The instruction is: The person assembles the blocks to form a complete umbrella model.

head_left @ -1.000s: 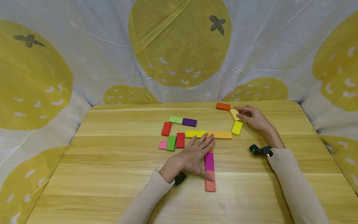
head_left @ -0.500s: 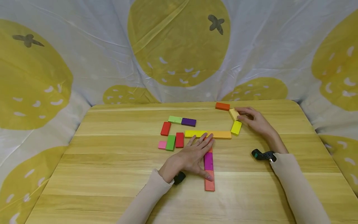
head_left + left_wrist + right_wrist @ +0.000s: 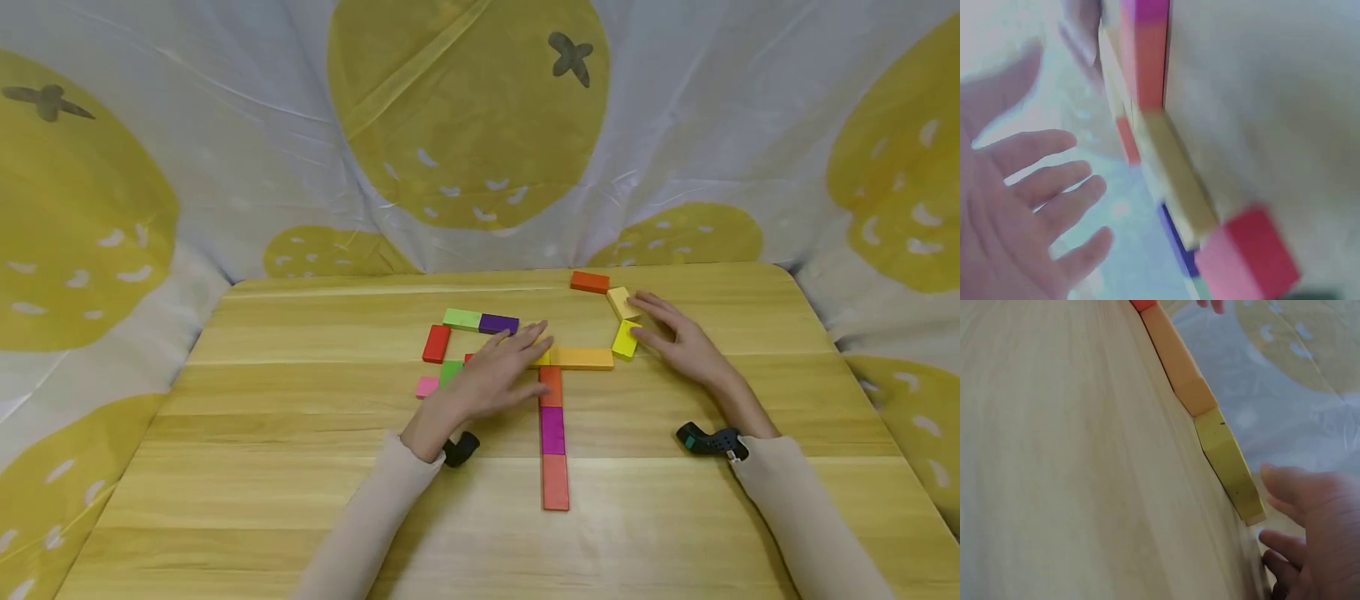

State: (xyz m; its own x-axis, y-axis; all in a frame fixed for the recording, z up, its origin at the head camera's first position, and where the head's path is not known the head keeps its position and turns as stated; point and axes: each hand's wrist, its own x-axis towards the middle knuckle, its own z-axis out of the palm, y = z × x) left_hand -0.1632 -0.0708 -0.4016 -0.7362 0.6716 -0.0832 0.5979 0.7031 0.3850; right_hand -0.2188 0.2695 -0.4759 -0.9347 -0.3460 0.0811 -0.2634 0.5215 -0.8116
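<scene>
Above the table, left hand: grip spread wide!
Right hand: grip wide too — just beside the yellow block.
Cream block: between yellow block and orange-red block.

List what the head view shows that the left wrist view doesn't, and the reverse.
Only the head view: the coral block at the column's near end, and the black wrist devices.

Only the left wrist view: the palm side of the left hand, fingers apart; the head view shows its back.

Both: that hand, the magenta block, the orange-red block and the purple block. Blur in the wrist view leaves some other blocks hard to match.
</scene>
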